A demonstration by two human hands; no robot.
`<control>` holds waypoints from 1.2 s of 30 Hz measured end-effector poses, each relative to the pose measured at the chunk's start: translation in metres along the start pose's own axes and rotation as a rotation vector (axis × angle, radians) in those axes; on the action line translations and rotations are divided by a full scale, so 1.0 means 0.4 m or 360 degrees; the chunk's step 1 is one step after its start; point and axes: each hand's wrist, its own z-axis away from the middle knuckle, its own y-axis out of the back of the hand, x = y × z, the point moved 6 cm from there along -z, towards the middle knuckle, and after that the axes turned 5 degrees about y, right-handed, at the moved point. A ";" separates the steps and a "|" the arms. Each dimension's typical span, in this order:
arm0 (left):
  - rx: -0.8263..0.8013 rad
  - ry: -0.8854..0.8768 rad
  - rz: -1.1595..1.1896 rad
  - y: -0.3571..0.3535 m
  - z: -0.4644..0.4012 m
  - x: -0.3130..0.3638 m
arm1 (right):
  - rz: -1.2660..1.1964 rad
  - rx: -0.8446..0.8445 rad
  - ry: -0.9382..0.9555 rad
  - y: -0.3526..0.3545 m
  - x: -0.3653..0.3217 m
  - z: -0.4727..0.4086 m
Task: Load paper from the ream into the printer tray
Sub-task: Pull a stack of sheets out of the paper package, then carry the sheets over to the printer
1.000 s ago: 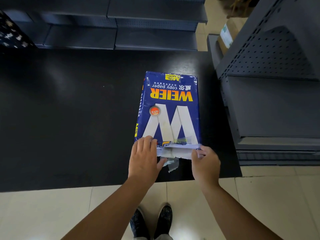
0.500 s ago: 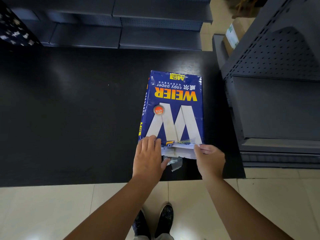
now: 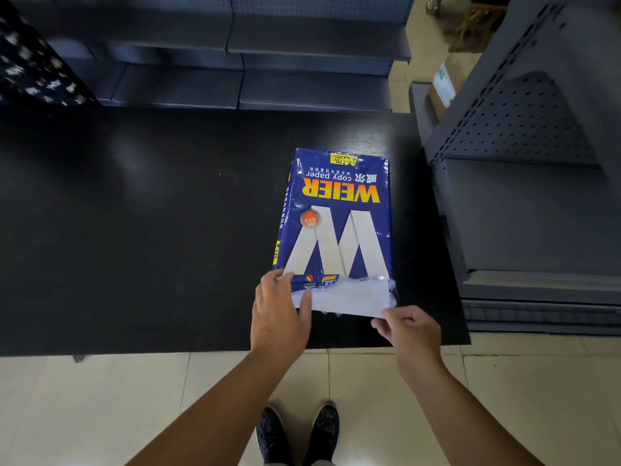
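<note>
A blue ream of copy paper (image 3: 336, 223) lies flat on the black table (image 3: 134, 230), its torn-open end toward me. White paper (image 3: 346, 297) shows at that end, where the wrapper is ripped away. My left hand (image 3: 279, 314) rests on the ream's near left corner, fingers spread over wrapper and sheets. My right hand (image 3: 410, 327) pinches the near right corner of the white paper between thumb and fingers. No printer or tray is in view.
Dark metal shelving (image 3: 524, 196) stands close on the right of the table, and more shelves (image 3: 302, 68) run along the back. A cardboard box (image 3: 443, 85) sits behind the right shelving. My shoes (image 3: 299, 432) stand on pale floor tiles below the table edge.
More white paper now shows at the ream's near end and the loose wrapper scraps are gone from there. My right hand has slid toward me to the paper's corner.
</note>
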 end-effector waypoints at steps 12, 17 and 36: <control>-0.0581 0.0661 0.0871 -0.010 0.164 -0.095 | 0.0243 -0.0371 -0.0114 0.105 0.067 0.064; -0.0747 0.0425 0.0865 0.020 0.253 -0.098 | 0.0293 -0.0537 0.0082 0.090 0.070 0.120; -0.0209 0.0282 0.0782 0.360 0.728 -0.480 | 0.0432 -0.0677 0.0589 -0.013 0.247 0.766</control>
